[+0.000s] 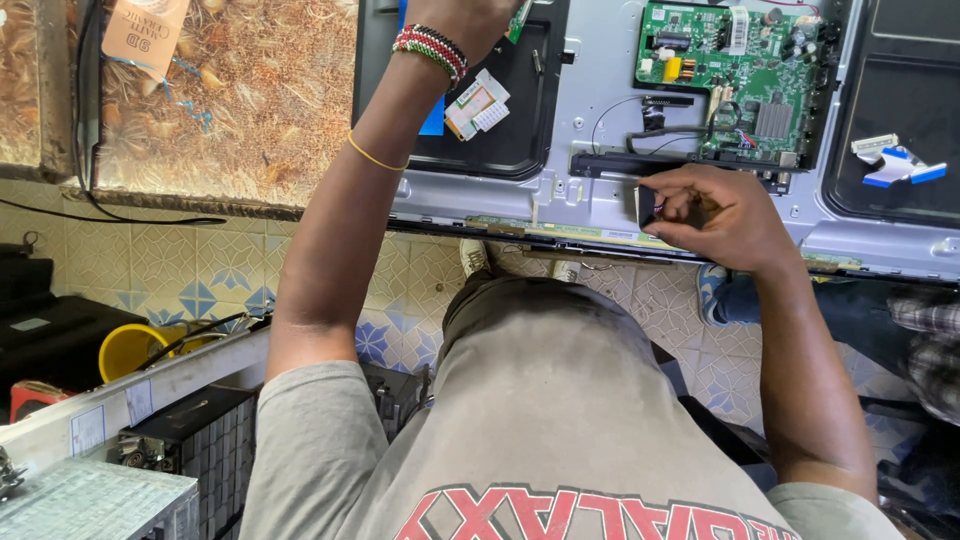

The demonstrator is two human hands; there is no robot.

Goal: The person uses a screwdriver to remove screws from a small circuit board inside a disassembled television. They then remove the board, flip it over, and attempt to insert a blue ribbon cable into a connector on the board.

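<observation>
An opened flat-screen television (600,90) lies back-side up in front of me, its grey metal chassis bare. A green main circuit board (735,75) is fixed at its upper right. My left hand (462,18), with a beaded bracelet on the wrist, reaches to the top edge of the view over a black panel (500,130). It is closed, and a small green strip (519,20) sticks out of it. My right hand (715,215) rests on the set's near edge and pinches a small black part (646,205) just below a long black bar (620,163).
A loose white flat-cable connector (477,103) and blue-tipped ribbon cables (900,165) lie on the chassis. Left of me are a yellow bucket (130,350), black cables and a grey metal box (95,500). Another person's plaid sleeve (930,330) and blue shoe (712,290) are at the right.
</observation>
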